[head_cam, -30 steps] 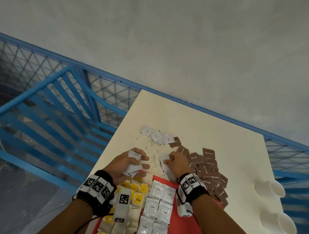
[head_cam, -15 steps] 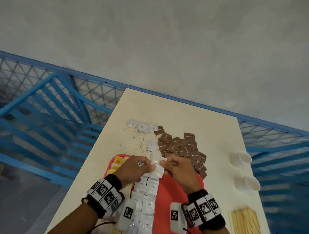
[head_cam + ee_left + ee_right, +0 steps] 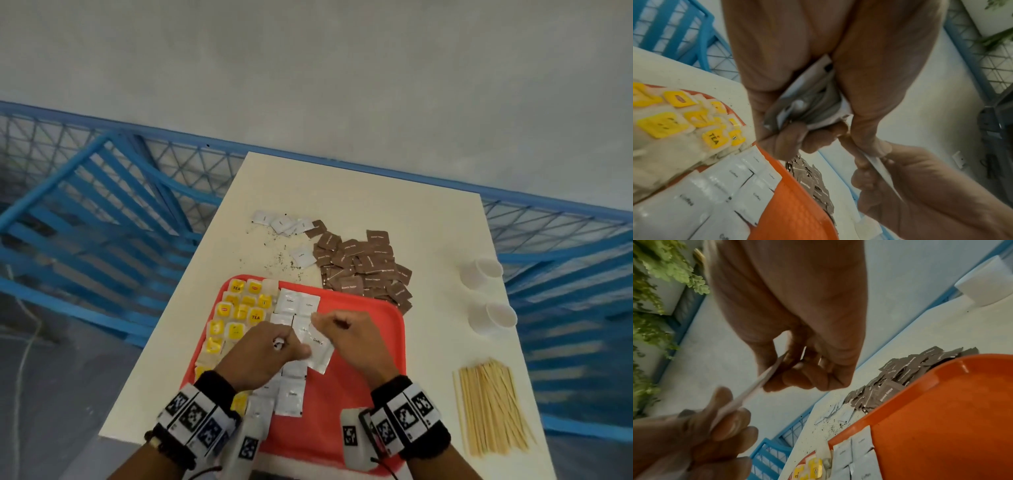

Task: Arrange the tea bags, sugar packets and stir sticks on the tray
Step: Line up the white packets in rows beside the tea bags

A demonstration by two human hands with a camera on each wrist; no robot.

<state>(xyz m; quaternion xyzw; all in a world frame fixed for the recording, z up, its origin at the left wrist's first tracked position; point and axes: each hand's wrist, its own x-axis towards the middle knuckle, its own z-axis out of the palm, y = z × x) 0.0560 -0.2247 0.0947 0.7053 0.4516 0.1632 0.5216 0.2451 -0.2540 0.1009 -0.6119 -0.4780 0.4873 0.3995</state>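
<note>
Cream table (image 3: 394,219) up against a blue mesh railing (image 3: 120,192) — two white paper cups (image 3: 486,298) lie tipped near its right edge, dark crumbs (image 3: 274,253) scattered beyond — green foliage (image 3: 651,288) behind.

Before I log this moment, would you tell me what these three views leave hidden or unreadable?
- How many white packets the left hand grips: left wrist view, its curled fingers cover the stack.
- Print on the packet pinched by both hands: edge-on in both wrist views.
- Near edge of the tray: head view, hidden by the wrist cameras.
- Lettering on the far white packets: head view, too small.
</note>
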